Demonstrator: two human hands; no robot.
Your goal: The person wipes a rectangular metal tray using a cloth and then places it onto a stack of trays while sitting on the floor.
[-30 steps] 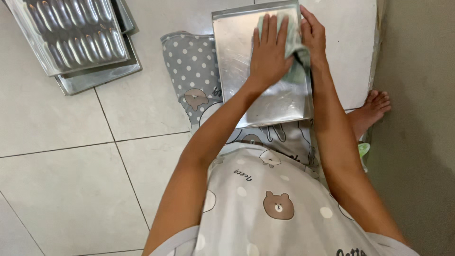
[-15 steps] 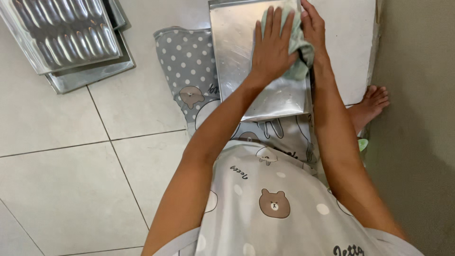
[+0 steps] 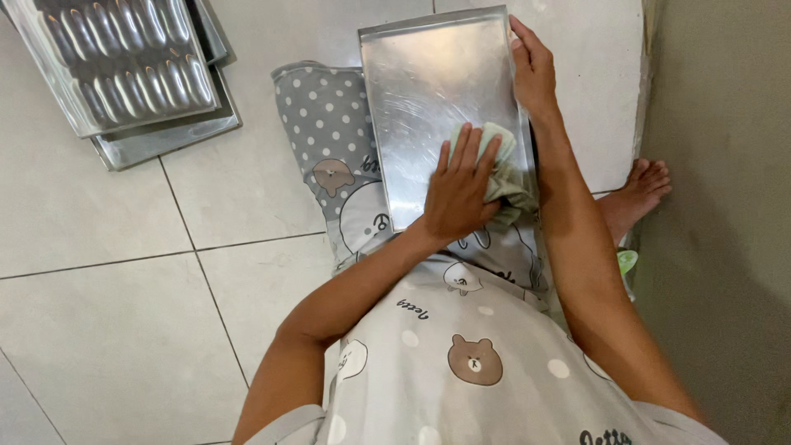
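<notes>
- Flat aluminium baking tray (image 3: 428, 91) is lying across the person's lap, above the tiled floor (image 3: 107, 330).
- Left hand (image 3: 460, 188) is pressing a pale green cloth (image 3: 504, 169) onto the tray's near end, fingers spread flat.
- Right hand (image 3: 534, 70) is gripping the tray's right rim, fingers curled.
- Stack of ridged metal moulds (image 3: 124, 66) is sitting on the floor at upper left, well apart.

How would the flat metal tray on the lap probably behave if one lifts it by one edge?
The metal tray looks thin and rigid, so it would probably stay flat and feel light. Its shiny surface seems slippery, so the right hand gripping its rim likely helps.
</notes>
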